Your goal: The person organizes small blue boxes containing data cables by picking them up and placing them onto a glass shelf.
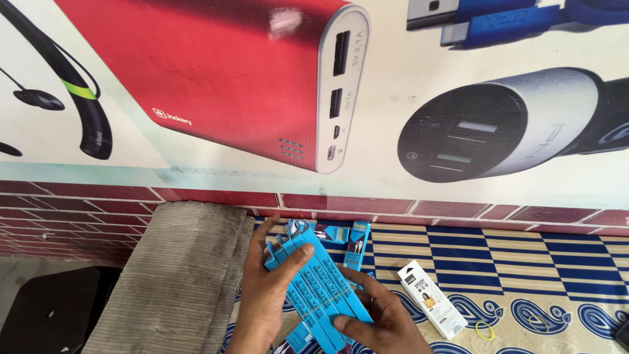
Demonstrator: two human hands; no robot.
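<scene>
Your right hand [383, 318] is closest to the lens, bottom centre, fingers curled up around the lower end of a fanned stack of slim blue boxes [321, 282]; fingertips press on the top faces, so it is clamped on the stack. Your left hand [270, 288] comes in from the lower left, thumb laid across the top of the boxes, fingers spread behind them, also gripping the same stack. Boxes sit edge to edge, tilted, running from upper left to lower right between both hands, held above the mat.

Two more blue boxes [347, 239] lie flat on the mat just beyond the stack, near the wall. A white box [432, 298] lies on the patterned blue-and-cream mat [524, 262] to your right, near the stack but apart from it. A yellow rubber band [485, 330] lies just right of the white box. A folded grey cloth [177, 275] lies left of your left hand. Red brick-pattern wall base [78, 216] runs behind, with a big poster of electronic gadgets [262, 78] above.
</scene>
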